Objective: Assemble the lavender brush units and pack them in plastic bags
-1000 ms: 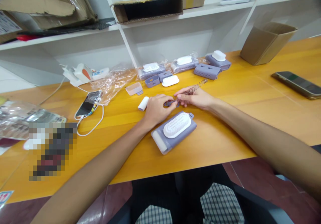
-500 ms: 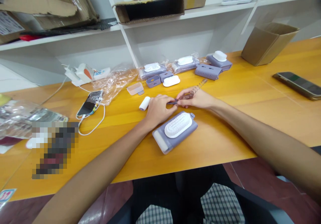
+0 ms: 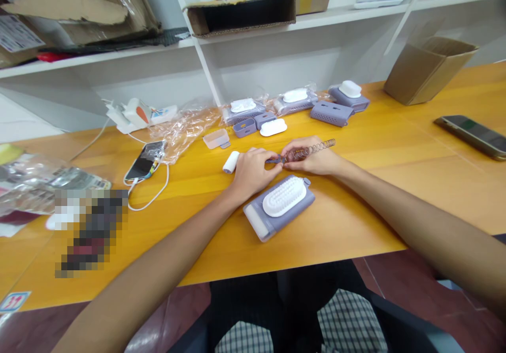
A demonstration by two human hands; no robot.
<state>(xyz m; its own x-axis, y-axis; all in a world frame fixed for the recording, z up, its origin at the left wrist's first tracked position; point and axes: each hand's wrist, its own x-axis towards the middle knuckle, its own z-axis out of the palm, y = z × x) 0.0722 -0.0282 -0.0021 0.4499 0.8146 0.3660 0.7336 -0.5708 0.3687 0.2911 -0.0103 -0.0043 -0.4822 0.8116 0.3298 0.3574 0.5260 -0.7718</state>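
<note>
My left hand (image 3: 250, 170) and my right hand (image 3: 315, 158) meet over the yellow table (image 3: 356, 195). Together they pinch a small purple part (image 3: 275, 159) joined to a long coiled metal spring (image 3: 312, 149). The spring runs out past my right fingers toward the upper right. Just in front of my hands lies a purple case with a white brush (image 3: 280, 206) on top. A small white roller (image 3: 231, 162) lies left of my left hand.
Several more purple cases and white brushes (image 3: 292, 108), some in clear bags, lie at the table's back. A phone on a cable (image 3: 144, 160) lies left, another phone (image 3: 472, 135) right, a cardboard box (image 3: 429, 68) far right. White shelves stand behind.
The spring has lifted and swung to lie more level, sticking out to the right of my right hand. Both hands stay pinched together at the same spot.
</note>
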